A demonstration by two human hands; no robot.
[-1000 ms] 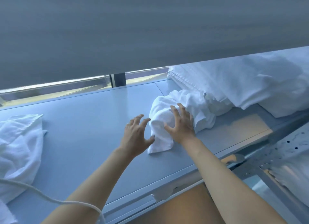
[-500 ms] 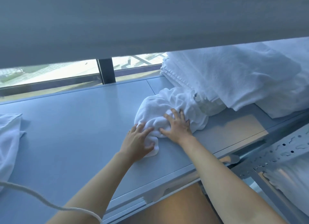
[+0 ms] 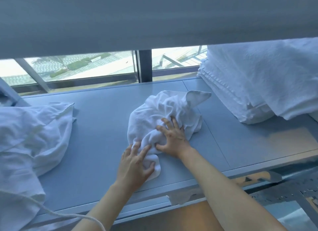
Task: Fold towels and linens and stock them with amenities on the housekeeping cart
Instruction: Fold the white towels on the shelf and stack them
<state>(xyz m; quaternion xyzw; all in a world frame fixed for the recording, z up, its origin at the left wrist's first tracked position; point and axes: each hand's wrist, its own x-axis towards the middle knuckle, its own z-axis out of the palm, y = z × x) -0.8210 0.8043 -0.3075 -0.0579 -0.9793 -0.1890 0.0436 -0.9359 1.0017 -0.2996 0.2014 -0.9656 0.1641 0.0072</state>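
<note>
A crumpled white towel [image 3: 165,110] lies in the middle of the grey-blue table [image 3: 103,124]. My left hand [image 3: 136,163] presses on the towel's near corner, thumb and fingers pinching the cloth. My right hand [image 3: 172,136] lies on the bunched middle of the towel, fingers spread and curled into the folds. One corner of the towel sticks up at the far right [image 3: 197,96].
A stack of folded white linens [image 3: 258,82] stands at the right end of the table. A loose heap of white linen [image 3: 32,132] lies at the left. A white cord [image 3: 51,213] runs across the lower left. A window and lowered blind are behind; a metal rack [image 3: 284,194] stands lower right.
Both hands came down onto the crumpled towel and took hold of it. The towel was pulled left, away from the folded stack, toward the table's middle.
</note>
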